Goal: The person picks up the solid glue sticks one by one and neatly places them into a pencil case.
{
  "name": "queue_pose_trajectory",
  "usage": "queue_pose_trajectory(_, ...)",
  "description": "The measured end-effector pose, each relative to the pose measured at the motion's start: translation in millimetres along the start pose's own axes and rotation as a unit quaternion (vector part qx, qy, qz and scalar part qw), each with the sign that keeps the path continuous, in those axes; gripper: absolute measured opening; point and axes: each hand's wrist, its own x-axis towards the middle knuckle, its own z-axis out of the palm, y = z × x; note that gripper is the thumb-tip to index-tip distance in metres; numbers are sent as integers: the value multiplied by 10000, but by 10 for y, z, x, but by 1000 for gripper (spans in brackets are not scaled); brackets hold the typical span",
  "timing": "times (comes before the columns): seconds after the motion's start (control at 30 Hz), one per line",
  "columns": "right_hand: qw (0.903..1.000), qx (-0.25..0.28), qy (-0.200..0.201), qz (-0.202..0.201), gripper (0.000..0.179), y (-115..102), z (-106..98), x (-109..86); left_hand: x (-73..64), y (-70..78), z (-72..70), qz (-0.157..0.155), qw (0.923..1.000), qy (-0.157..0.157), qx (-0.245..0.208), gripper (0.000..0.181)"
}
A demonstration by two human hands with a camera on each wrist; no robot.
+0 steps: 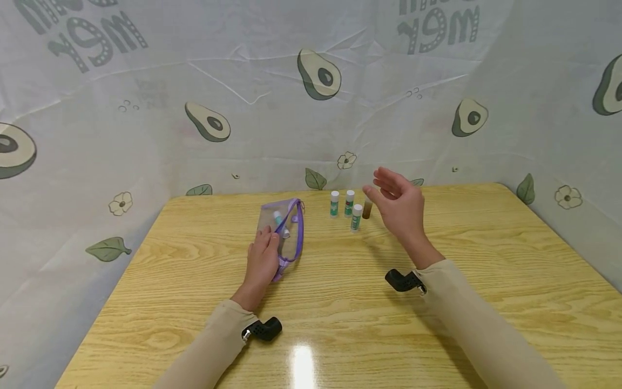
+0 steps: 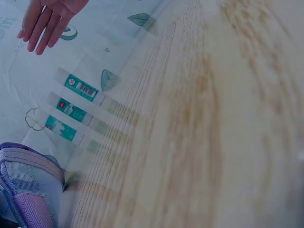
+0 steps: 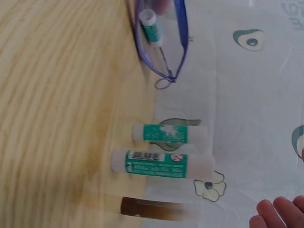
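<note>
My left hand (image 1: 262, 256) grips the near edge of a mesh pouch (image 1: 271, 209) with purple trim, thumb over its rim. The pouch mouth is spread toward the right. Through the mesh a glue stick (image 3: 151, 29) shows inside. My right hand (image 1: 400, 208) is raised with its fingers loosely extended and holds nothing. Just left of its thumb stands a brown tube (image 1: 366, 209), its top partly hidden by the hand. Three white-capped glue sticks with green labels stand upright between pouch and tube: one at left (image 1: 334, 205), one in the middle (image 1: 349, 204), one nearer (image 1: 356, 219).
The wooden table (image 1: 330, 302) ends at the back against a pale cloth (image 1: 272, 146) printed with avocados, leaves and flowers. Black wrist mounts stick out from both sleeves, one on the left (image 1: 264, 328) and one on the right (image 1: 403, 280).
</note>
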Motion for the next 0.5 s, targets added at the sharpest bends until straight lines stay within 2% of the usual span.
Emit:
queue_pose_trajectory(0.23,9995,-61,-108,274,54,103,49,-37,6,-11,19,25,10000,50,21,52)
queue_pose_trajectory(0.5,9963,-34,-327,790,52,287,128,-97,12,-8,8,26,10000,80,14,51)
